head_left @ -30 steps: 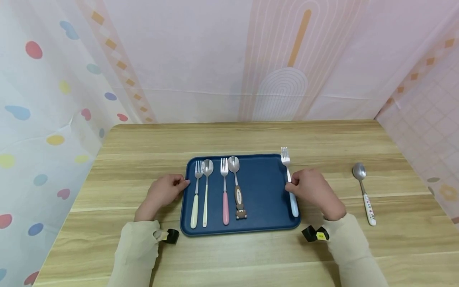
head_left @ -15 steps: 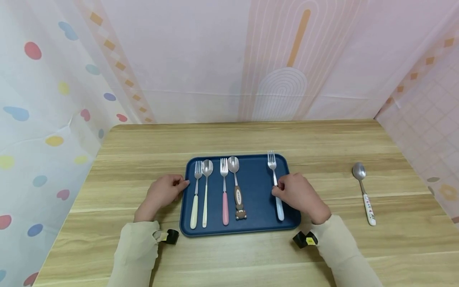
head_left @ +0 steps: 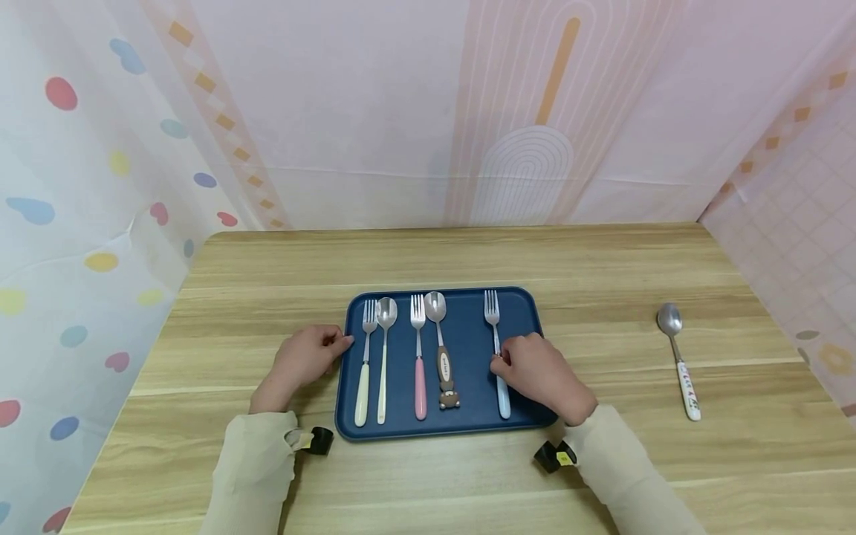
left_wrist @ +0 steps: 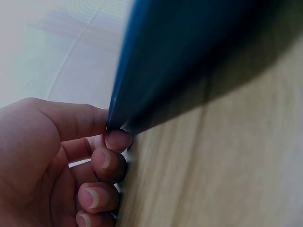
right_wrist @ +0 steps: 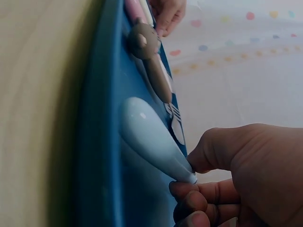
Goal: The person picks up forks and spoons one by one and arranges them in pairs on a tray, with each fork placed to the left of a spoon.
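Note:
My right hand (head_left: 540, 371) pinches a fork with a light blue handle (head_left: 504, 401) between thumb and fingers near the top of the handle. The fork lies over the right part of a dark blue tray (head_left: 469, 319), tines pointing away. At the tray's left edge, my left hand (head_left: 309, 355) pinches the rim, thumb above and a finger below in the left wrist view. From left to right on the tray lie a cream-handled fork (head_left: 362, 394), a slim cream-handled spoon (head_left: 383, 383), a pink-handled fork (head_left: 420, 386) and a spoon with a brown bear handle (head_left: 444, 368).
A spoon with a patterned white handle (head_left: 687, 390) lies on the wooden table (head_left: 602, 260), well right of the tray. Patterned curtains (head_left: 374, 111) hang behind the table and at both sides.
My right hand has carried the blue-handled fork leftward, from over the tray's right rim to inside the tray. My left hand and the other cutlery have stayed in place.

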`<act>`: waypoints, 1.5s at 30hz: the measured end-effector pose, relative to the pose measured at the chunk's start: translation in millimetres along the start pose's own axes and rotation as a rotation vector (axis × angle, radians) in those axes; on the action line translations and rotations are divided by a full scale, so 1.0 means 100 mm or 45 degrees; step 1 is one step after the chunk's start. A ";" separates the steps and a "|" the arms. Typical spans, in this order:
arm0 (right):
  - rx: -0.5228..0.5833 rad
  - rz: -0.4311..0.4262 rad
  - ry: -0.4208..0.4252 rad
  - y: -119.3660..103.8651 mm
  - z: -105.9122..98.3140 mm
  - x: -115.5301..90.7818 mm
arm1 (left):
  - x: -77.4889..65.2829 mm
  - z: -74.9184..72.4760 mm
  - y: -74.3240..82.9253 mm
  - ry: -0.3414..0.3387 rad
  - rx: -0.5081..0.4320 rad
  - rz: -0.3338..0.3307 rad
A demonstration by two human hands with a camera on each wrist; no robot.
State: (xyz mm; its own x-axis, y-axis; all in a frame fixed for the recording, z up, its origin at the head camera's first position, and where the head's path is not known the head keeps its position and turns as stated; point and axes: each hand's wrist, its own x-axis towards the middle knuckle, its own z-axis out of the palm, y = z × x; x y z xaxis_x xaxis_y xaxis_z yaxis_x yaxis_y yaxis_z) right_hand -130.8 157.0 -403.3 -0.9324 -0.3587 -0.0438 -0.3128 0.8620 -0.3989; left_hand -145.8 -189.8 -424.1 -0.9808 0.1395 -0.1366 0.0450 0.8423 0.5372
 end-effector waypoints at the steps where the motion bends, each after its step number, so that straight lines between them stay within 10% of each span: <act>1: -0.003 -0.002 0.001 -0.01 0.01 0.00 | 0.00 0.00 0.00 -0.002 0.000 -0.002; 45: -0.088 0.015 0.004 -0.12 0.16 0.06 | 0.01 0.01 0.00 -0.005 0.015 -0.003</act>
State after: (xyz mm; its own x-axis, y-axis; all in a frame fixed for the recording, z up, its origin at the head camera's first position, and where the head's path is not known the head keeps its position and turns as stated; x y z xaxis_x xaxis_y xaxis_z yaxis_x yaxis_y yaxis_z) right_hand -129.6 138.2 -413.7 -0.9367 -0.3472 -0.0454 -0.3133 0.8888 -0.3344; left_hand -146.5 -189.0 -424.9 -0.9801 0.1391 -0.1413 0.0445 0.8487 0.5270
